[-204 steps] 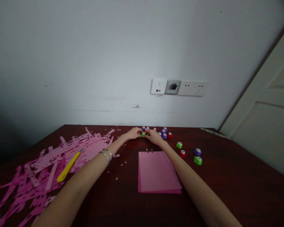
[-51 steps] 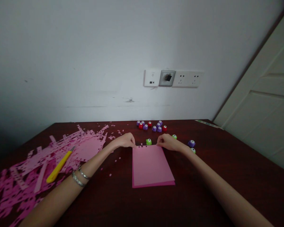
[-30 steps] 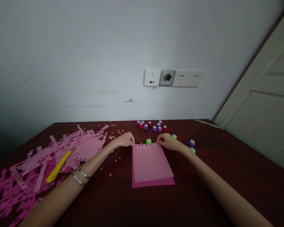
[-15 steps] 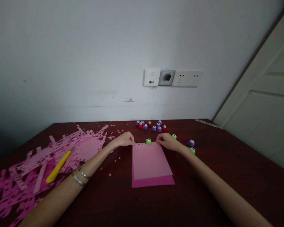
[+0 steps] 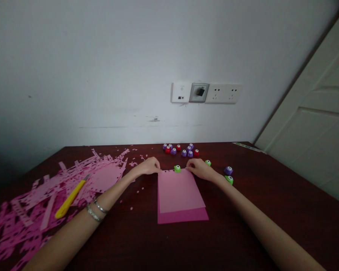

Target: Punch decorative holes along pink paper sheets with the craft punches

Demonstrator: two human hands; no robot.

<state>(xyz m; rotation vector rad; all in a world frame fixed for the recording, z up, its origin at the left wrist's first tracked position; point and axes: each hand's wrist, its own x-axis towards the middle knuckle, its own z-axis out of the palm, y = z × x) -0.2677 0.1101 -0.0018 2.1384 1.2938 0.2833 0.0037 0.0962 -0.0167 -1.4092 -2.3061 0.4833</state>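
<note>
Both hands' fingers are pinched nearly closed on the far edge of the light pink sheet, left hand at the left corner, right hand at the right. The green punch sits right between them, closer to the right (can't tell if paper's in its slot). Sheet looks longer near-to-far, over a darker pink sheet on the table.

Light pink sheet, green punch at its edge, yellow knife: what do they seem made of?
Light pink sheet: matte paper or thin card, with a flat, shine-free face and small holes. Green punch: probably plastic, given its bright, even colour; finish unclear. Yellow knife: likely smooth plastic, evenly coloured; grey tip perhaps metal.
</note>
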